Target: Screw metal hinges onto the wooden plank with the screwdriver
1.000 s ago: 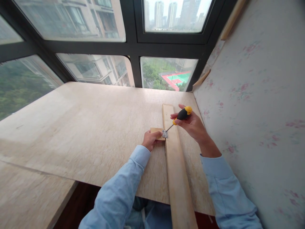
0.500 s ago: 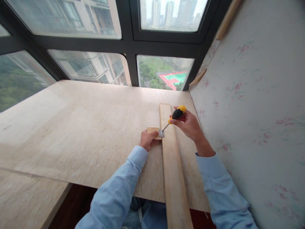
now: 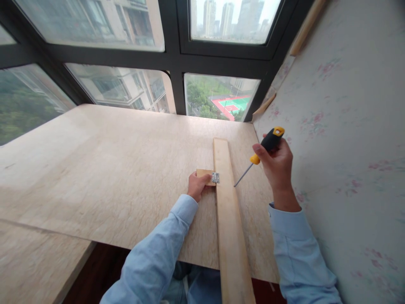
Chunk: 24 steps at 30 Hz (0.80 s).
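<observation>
My left hand (image 3: 198, 185) grips a small wood block (image 3: 202, 172), its thumb lying on top beside a metal hinge (image 3: 215, 177). The hinge spans the seam between this block and a long wooden board (image 3: 230, 236), with one leaf on each. Screw heads or holes show on it, too small to tell apart. In my right hand (image 3: 278, 164) is a screwdriver (image 3: 270, 141) with a black and yellow handle, fingers closed around it. Its shaft points down and left, the tip over the board's right edge and apart from the hinge.
The board lies lengthwise on a beige marble-patterned counter (image 3: 110, 169) and juts past the near edge. A flower-papered wall (image 3: 341, 147) rises close on the right. Dark-framed windows (image 3: 221, 63) stand behind the counter. A lower ledge (image 3: 38, 261) is at the near left.
The screwdriver has come off the hinge, moving right and toward the wall with my right hand. My left hand keeps its grip on the block.
</observation>
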Tool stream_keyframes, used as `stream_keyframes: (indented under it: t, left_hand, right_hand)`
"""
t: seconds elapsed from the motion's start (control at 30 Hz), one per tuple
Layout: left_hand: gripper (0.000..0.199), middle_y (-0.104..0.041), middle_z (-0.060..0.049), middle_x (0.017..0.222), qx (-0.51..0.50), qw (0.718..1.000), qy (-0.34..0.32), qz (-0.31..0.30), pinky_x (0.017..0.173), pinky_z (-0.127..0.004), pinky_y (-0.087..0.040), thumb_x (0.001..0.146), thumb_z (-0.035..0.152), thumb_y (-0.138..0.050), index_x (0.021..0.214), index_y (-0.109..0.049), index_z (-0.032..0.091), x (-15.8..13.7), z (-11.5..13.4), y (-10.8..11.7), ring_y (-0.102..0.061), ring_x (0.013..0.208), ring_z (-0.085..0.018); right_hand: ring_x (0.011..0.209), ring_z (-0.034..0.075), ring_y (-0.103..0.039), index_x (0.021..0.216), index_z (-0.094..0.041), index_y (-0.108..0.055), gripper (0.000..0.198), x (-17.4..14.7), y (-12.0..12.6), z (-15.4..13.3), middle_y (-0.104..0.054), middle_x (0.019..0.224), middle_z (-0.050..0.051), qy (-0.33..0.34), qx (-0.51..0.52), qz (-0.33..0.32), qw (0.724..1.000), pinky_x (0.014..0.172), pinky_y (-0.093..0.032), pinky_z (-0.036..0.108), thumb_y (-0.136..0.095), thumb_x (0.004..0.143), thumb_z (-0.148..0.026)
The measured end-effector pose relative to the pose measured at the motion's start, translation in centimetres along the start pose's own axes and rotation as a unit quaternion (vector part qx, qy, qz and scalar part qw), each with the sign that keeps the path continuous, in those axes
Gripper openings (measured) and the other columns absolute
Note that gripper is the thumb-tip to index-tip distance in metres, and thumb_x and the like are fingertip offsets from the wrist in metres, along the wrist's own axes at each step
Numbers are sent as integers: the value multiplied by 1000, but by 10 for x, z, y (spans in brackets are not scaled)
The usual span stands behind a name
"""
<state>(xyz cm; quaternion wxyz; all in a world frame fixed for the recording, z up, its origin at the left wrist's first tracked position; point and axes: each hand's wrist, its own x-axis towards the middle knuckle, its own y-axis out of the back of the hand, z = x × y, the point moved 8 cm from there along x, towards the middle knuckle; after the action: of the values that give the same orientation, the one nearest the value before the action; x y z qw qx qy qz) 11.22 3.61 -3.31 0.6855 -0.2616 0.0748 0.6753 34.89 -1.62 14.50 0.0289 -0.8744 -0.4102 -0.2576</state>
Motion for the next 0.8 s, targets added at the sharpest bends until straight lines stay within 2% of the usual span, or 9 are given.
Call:
stream_keyframes:
  t: [0.13,0.27,0.4,0.63,0.73,0.8]
  left_hand:
    - [22,-68,-7,85,19,998,-43,46,58,-31,-57,68,19,-69,87,-59,12,4,-3,13,-66,70,-18]
    - [22,-68,-8,91,52,985,-116,114,69,-29,-56,72,16,-65,92,-58,14,3,0,27,-66,77,-16]
    - [24,-66,-8,93,49,975,-150,159,80,-31,-55,72,9,-62,94,-55,15,-2,5,37,-66,85,-17]
    - [29,-66,-10,101,76,965,-215,129,83,-34,-55,71,5,-62,98,-57,15,-11,16,53,-67,98,-21]
    - [26,-67,-10,98,119,958,-238,102,81,-34,-56,72,7,-62,96,-59,16,-11,16,60,-68,94,-21]
    - [22,-67,-9,94,150,951,-256,82,80,-35,-56,74,9,-60,94,-60,16,-10,15,62,-68,89,-21]
  right_hand:
    - [61,13,-57,91,-20,-62,46,-9,-13,-4,-58,72,-3,-23,-70,-95,993,53,-51,25,-82,66,-54]
    - [58,12,-52,83,-20,-60,44,-13,-13,-17,-57,68,-4,1,-135,-113,984,51,-47,24,-80,67,-56]
    - [59,13,-54,84,-20,-61,42,-16,-11,-26,-58,69,-3,2,-151,-119,981,52,-47,25,-79,69,-55]
    - [62,15,-56,99,-19,-64,47,-31,-25,-24,-59,72,-2,-52,-107,-148,982,53,-49,25,-78,70,-53]
    - [58,14,-52,103,-18,-64,48,-39,-40,-15,-56,70,-3,-79,-83,-181,977,47,-46,23,-73,74,-55]
    - [60,14,-53,104,-17,-63,49,-43,-49,-4,-57,72,-2,-90,-87,-208,970,50,-47,24,-70,76,-57]
